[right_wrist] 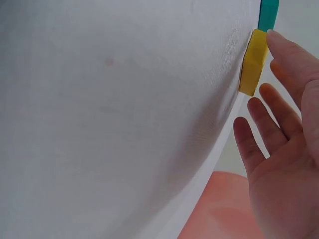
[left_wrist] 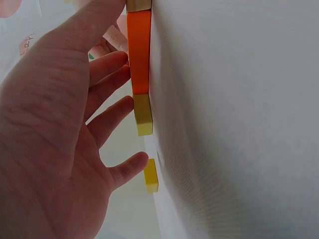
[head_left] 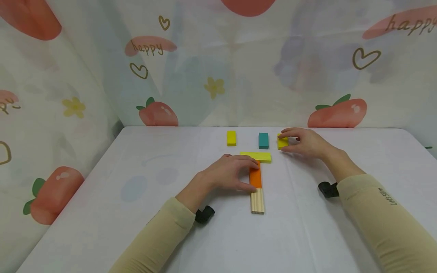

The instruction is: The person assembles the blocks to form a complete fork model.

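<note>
A column of flat blocks lies on the white tabletop: a plain wooden block (head_left: 257, 203) nearest, an orange block (head_left: 255, 179) beyond it, and a light yellow block (head_left: 262, 157) set crosswise at the far end. My left hand (head_left: 229, 172) spans the orange block, thumb at its near end and fingertips along its side in the left wrist view. Farther right, my right hand (head_left: 307, 143) pinches a small yellow block (right_wrist: 253, 62) between thumb and fingers, the other fingers spread. A teal block (head_left: 263, 140) lies just left of that yellow block.
Another small yellow block (head_left: 231, 138) lies farther left in the back row. Behind the white table (head_left: 153, 227) hangs a printed curtain (head_left: 239, 68) with hearts and fruit. Black wrist mounts (head_left: 328, 189) show under the sleeves.
</note>
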